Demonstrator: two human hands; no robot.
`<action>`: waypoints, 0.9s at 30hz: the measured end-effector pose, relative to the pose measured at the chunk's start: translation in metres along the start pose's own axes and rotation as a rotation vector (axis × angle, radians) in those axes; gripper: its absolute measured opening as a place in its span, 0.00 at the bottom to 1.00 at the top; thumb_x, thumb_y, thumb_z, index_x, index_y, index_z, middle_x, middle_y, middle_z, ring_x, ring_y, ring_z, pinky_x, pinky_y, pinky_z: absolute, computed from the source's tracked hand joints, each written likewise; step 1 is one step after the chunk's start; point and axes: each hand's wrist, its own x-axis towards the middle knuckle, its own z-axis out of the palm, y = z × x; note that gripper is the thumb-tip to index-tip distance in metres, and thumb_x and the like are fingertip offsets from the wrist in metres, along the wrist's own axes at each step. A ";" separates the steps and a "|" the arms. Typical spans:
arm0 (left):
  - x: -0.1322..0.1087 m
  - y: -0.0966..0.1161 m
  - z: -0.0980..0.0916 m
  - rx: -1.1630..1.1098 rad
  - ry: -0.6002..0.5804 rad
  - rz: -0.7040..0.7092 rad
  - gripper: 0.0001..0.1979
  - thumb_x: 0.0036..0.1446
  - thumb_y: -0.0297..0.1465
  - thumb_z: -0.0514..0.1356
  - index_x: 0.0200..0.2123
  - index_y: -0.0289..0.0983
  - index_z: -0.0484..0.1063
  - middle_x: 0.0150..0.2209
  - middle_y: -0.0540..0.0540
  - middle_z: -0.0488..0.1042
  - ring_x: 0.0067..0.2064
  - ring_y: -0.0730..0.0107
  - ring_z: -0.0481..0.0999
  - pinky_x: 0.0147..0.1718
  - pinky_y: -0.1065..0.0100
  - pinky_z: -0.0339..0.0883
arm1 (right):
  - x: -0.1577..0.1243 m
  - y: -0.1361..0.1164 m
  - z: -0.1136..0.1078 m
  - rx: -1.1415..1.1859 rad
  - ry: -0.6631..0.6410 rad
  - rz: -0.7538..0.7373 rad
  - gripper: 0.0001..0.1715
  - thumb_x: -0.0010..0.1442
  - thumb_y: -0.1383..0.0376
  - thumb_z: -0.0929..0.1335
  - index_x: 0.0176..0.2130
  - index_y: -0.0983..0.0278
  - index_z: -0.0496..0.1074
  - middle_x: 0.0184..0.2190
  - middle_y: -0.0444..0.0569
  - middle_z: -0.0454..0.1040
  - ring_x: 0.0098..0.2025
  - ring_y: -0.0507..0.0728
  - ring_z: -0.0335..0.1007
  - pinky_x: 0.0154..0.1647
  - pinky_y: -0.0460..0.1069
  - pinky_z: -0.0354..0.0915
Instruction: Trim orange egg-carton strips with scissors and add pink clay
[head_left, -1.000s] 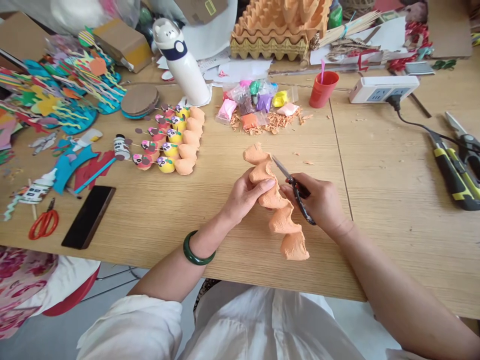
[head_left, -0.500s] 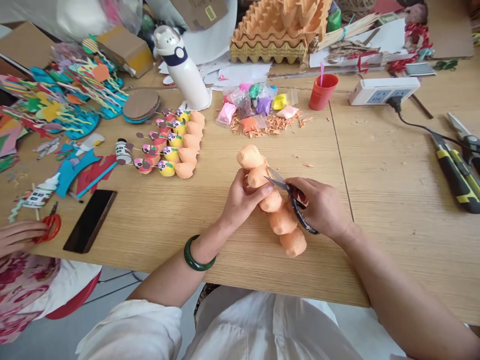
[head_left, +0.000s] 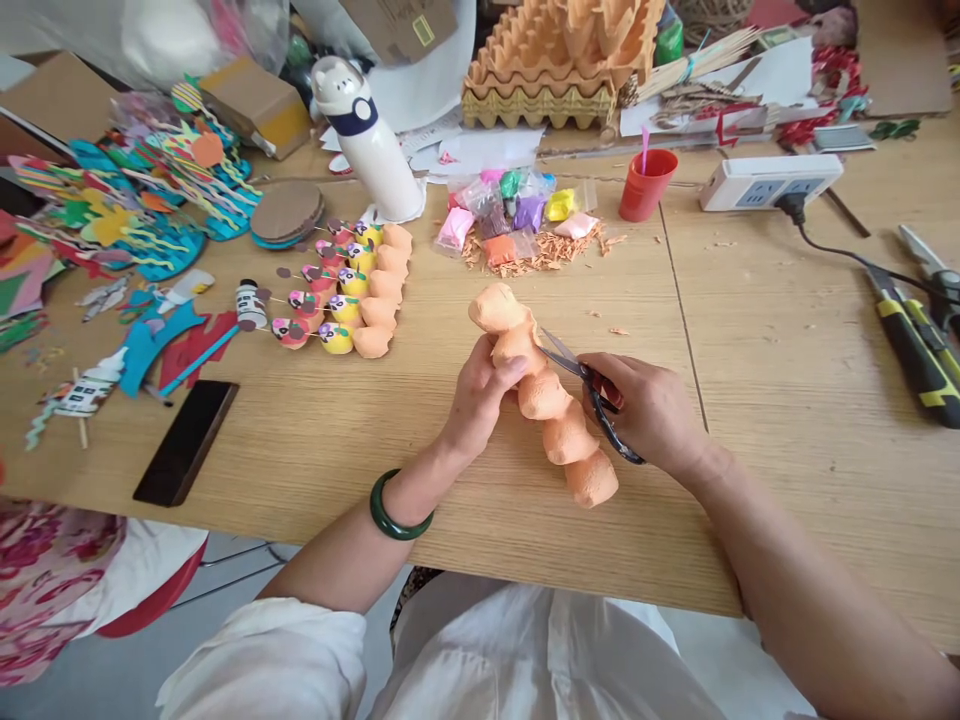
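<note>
My left hand (head_left: 480, 400) grips an orange strip of egg carton cups (head_left: 568, 438) near its upper end, thumb on one cup and the other fingers mostly hidden beneath. The strip slants down to the right over the table. My right hand (head_left: 656, 415) holds black-handled scissors (head_left: 606, 408) by the loops. Their blades are slightly parted, with the tips at the strip's right edge by the second cup. Beyond my left hand stand finished rows of cups: plain orange (head_left: 377, 312), yellow with faces (head_left: 345, 308) and red ones (head_left: 306, 303).
Behind lie bags of coloured clay (head_left: 529, 212) on orange shavings (head_left: 517, 266), a red cup (head_left: 648, 185) and a power strip (head_left: 771, 182). A phone (head_left: 186, 443) and glue bottle (head_left: 91, 385) are left; pliers (head_left: 916, 350) are right. Egg trays (head_left: 536, 105) stand at the back.
The scissors have drawn slightly right, off the cup they overlapped. My left thumb has shifted a little left. At the far left, another person's hand and the red scissors have left view.
</note>
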 end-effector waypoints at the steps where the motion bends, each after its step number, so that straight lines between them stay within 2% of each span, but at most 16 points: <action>1: 0.000 0.000 0.000 -0.015 -0.001 -0.006 0.17 0.61 0.45 0.65 0.49 0.45 0.73 0.44 0.48 0.78 0.45 0.60 0.78 0.39 0.63 0.73 | 0.000 0.001 0.000 0.002 0.016 0.006 0.19 0.54 0.71 0.65 0.45 0.62 0.76 0.29 0.46 0.77 0.27 0.54 0.67 0.29 0.47 0.57; 5: 0.004 0.002 0.000 -0.095 -0.042 -0.143 0.20 0.60 0.49 0.61 0.46 0.41 0.72 0.37 0.47 0.79 0.40 0.59 0.80 0.36 0.60 0.75 | 0.002 0.005 -0.003 0.043 0.055 0.022 0.19 0.55 0.71 0.66 0.47 0.64 0.77 0.29 0.47 0.77 0.26 0.54 0.66 0.30 0.47 0.59; 8: 0.006 0.004 0.001 -0.176 -0.046 -0.235 0.18 0.59 0.48 0.60 0.41 0.40 0.72 0.36 0.47 0.81 0.42 0.58 0.82 0.38 0.60 0.78 | 0.003 0.005 -0.005 0.079 0.051 0.038 0.19 0.55 0.70 0.66 0.46 0.64 0.76 0.28 0.46 0.76 0.25 0.53 0.66 0.29 0.47 0.59; 10: 0.006 0.004 0.002 -0.233 -0.060 -0.252 0.18 0.58 0.45 0.61 0.44 0.39 0.73 0.39 0.46 0.82 0.46 0.57 0.83 0.40 0.61 0.79 | 0.003 0.003 -0.005 0.058 0.033 0.002 0.19 0.54 0.71 0.65 0.46 0.64 0.76 0.27 0.45 0.75 0.25 0.53 0.65 0.29 0.47 0.57; 16: 0.002 0.002 0.002 -0.225 -0.162 -0.248 0.27 0.59 0.42 0.61 0.59 0.37 0.68 0.50 0.43 0.82 0.51 0.52 0.83 0.42 0.59 0.81 | 0.001 0.001 -0.002 -0.037 0.045 -0.131 0.19 0.52 0.74 0.64 0.43 0.65 0.76 0.27 0.46 0.75 0.26 0.54 0.66 0.27 0.47 0.55; 20: 0.002 0.001 0.002 -0.201 -0.168 -0.265 0.28 0.61 0.42 0.60 0.61 0.37 0.67 0.52 0.42 0.82 0.52 0.52 0.83 0.42 0.59 0.81 | 0.000 0.003 -0.002 -0.149 0.085 -0.204 0.20 0.54 0.74 0.64 0.45 0.66 0.76 0.31 0.48 0.78 0.31 0.56 0.72 0.28 0.48 0.55; 27: 0.002 0.004 0.004 -0.196 -0.183 -0.301 0.29 0.60 0.42 0.59 0.61 0.35 0.68 0.51 0.40 0.82 0.51 0.50 0.83 0.39 0.59 0.81 | 0.000 0.005 -0.004 -0.259 0.141 -0.261 0.17 0.59 0.73 0.65 0.46 0.66 0.78 0.30 0.48 0.79 0.29 0.55 0.71 0.26 0.49 0.51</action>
